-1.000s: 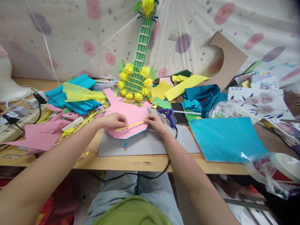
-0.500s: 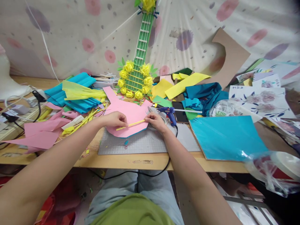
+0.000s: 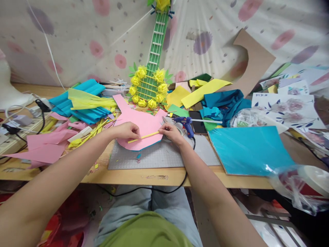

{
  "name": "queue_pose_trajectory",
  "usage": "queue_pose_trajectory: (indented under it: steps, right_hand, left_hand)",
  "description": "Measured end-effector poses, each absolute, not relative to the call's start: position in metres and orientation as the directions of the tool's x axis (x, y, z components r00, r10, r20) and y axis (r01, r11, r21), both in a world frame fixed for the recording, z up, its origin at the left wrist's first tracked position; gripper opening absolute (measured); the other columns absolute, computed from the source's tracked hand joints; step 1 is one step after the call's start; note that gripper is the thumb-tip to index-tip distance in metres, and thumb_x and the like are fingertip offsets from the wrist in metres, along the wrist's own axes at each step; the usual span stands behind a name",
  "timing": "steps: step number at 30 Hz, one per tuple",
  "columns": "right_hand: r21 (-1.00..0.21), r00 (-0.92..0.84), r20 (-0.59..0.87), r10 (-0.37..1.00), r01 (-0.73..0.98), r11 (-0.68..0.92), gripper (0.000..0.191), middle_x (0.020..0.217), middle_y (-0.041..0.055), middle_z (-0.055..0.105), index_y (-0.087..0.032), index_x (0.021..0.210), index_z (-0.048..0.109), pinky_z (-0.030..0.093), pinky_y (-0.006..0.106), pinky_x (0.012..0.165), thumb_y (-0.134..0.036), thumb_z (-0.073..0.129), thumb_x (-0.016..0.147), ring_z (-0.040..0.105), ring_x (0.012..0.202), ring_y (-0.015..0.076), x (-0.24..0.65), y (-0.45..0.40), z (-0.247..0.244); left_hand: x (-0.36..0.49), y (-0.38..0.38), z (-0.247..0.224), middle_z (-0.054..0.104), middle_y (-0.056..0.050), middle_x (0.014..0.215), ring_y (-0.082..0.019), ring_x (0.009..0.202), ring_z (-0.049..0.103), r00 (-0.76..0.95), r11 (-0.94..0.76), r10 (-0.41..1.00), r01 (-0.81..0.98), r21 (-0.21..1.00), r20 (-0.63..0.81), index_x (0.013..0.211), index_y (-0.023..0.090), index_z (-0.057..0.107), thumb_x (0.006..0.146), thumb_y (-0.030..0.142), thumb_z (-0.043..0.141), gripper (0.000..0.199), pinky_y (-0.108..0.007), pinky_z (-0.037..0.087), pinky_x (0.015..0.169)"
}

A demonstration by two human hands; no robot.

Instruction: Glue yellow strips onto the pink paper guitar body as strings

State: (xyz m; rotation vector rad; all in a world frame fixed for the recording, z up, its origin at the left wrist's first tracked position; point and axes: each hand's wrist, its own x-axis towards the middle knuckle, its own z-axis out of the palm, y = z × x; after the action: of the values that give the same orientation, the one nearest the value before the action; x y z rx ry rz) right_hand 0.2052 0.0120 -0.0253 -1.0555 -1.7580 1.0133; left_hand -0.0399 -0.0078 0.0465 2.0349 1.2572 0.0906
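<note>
A narrow yellow strip (image 3: 147,136) lies slantwise over the lower part of a pink cutout (image 3: 141,121), whose lower edge shows blue. My left hand (image 3: 129,131) is closed, its fingertips pinching the strip left of its middle. At the strip's right end, my right hand (image 3: 171,133) pinches it between thumb and fingers. The cutout rests on a grey cutting mat (image 3: 164,161). Beside my right hand are scissors (image 3: 164,120), partly hidden, and a blue glue gun (image 3: 187,124) with a glue stick in its back.
Behind the cutout stands a green paper guitar (image 3: 151,84) with yellow flowers. Pink paper scraps (image 3: 46,144) and a power strip (image 3: 23,132) lie left. A blue board (image 3: 249,151) and a tape roll in plastic (image 3: 305,185) are right. The glue gun's black cord (image 3: 156,190) hangs over the table edge.
</note>
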Motion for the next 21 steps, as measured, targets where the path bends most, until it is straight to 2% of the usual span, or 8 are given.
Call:
queue_pose_trajectory:
  steps: [21]
  right_hand:
    - [-0.905, -0.288, 0.268, 0.919, 0.253, 0.343, 0.018, 0.075, 0.0011, 0.055, -0.018, 0.065, 0.061, 0.038, 0.029, 0.073, -0.036, 0.063, 0.066, 0.050, 0.074, 0.0141, 0.2028, 0.0162, -0.0279]
  left_hand:
    - [-0.0410, -0.0071, 0.0463, 0.060, 0.000, 0.062, -0.010, 0.055, 0.049, 0.506, -0.255, 0.810, 0.760, 0.598, -0.298, 0.064, 0.015, 0.057, 0.061, 0.038, 0.058, 0.023, -0.021, 0.033, 0.050]
